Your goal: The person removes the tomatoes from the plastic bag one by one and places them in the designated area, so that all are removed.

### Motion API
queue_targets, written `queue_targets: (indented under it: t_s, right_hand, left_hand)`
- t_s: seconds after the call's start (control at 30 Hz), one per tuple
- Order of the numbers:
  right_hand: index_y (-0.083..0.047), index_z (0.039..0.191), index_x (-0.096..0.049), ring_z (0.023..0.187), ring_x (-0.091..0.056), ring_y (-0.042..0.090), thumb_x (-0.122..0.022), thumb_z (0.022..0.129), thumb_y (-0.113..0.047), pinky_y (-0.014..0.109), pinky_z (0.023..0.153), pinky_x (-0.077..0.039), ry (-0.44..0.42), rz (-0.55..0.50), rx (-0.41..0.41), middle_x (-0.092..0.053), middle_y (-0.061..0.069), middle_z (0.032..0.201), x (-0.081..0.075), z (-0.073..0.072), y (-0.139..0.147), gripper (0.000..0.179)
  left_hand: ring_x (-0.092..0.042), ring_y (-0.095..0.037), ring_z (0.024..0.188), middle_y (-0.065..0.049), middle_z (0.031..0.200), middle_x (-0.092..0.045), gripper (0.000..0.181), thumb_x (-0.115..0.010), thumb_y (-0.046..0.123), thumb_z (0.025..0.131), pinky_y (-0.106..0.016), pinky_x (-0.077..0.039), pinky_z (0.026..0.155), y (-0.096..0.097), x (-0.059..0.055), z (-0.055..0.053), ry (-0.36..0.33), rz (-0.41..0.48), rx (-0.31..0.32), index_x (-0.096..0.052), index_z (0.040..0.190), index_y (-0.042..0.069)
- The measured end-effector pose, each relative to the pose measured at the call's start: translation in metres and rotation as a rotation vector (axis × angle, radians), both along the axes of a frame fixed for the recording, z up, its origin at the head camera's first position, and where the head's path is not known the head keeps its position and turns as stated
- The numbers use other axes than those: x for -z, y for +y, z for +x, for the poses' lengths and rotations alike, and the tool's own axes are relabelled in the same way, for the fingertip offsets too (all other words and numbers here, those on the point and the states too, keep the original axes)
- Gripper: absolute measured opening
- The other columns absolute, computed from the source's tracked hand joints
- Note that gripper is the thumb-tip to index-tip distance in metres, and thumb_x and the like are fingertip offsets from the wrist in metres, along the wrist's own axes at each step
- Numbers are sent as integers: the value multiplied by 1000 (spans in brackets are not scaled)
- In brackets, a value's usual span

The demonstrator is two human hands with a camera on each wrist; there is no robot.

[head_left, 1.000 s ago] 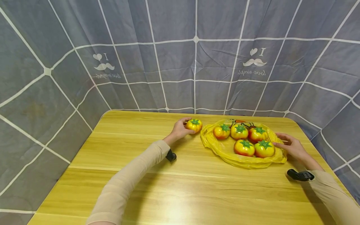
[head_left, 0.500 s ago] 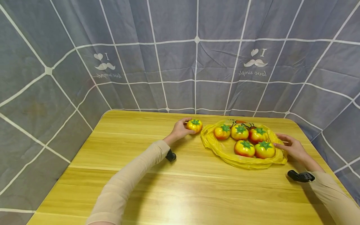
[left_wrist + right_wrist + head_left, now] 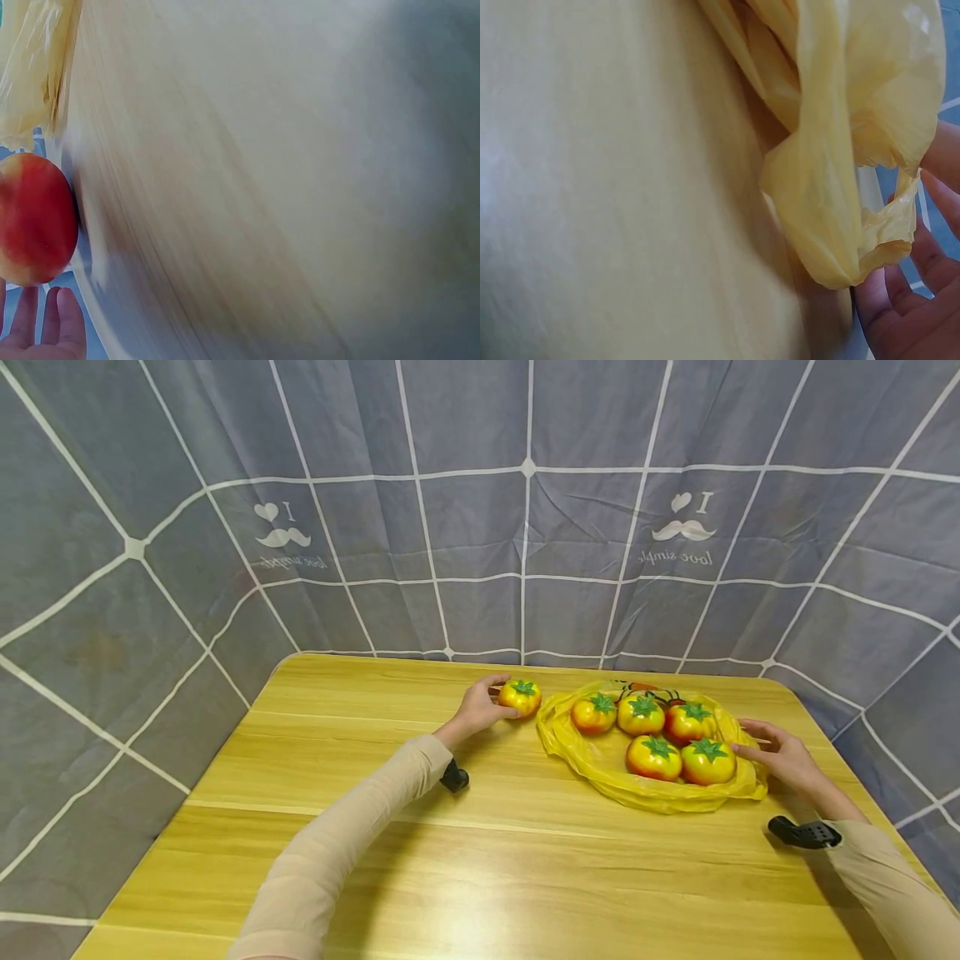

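Observation:
In the head view my left hand (image 3: 480, 705) holds a yellow and red tomato (image 3: 520, 697) with a green star-shaped top, thumb on the near side and a finger behind. The left wrist view shows this tomato's red side (image 3: 36, 221), with several fingers (image 3: 70, 315) below it. To its right a yellow plastic bag (image 3: 592, 768) lies spread on the table, with several similar tomatoes (image 3: 654, 757) on it. My right hand (image 3: 787, 762) is at the bag's right edge. In the right wrist view thumb and fingers pinch the bag's thin edge (image 3: 904, 214).
A wooden table (image 3: 465, 860) carries everything. Behind and at both sides hangs a grey curtain (image 3: 465, 527) with white lines, close to the table's far edge. A black wrist strap (image 3: 804, 833) sits on the right arm, and another black mount (image 3: 454, 777) on the left.
Both hands, the tomato and the bag keep their places relative to each other. Only a very slight shift of the whole head view shows.

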State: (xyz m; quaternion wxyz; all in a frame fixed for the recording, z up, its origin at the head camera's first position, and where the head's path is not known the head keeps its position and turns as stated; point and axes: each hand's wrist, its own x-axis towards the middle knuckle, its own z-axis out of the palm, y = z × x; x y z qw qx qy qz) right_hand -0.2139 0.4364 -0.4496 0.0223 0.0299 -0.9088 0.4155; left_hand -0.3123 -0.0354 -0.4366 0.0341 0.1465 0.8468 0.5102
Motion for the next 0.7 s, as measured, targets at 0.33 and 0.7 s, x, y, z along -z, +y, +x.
queue_targets:
  t_s: [0.33, 0.7]
  right_hand:
    - [7, 137, -42, 83, -46, -20, -65, 91, -21, 5, 69, -43, 7, -6, -3, -39, -44, 98, 3, 0, 3, 59]
    - [5, 138, -42, 83, -47, -20, -65, 92, -22, 7, 69, -44, -7, -17, -4, -39, -43, 99, 3, -1, 3, 58]
  left_hand:
    - [-50, -36, 123, -18, 139, -52, 67, -78, 6, 76, -44, -44, 104, 1, -4, 7, 19, 4, -53, -50, 136, 1]
    - [-49, -34, 124, -16, 136, -53, 64, -80, 10, 75, -42, -43, 105, 20, -14, 17, 121, 88, -93, -54, 134, 5]
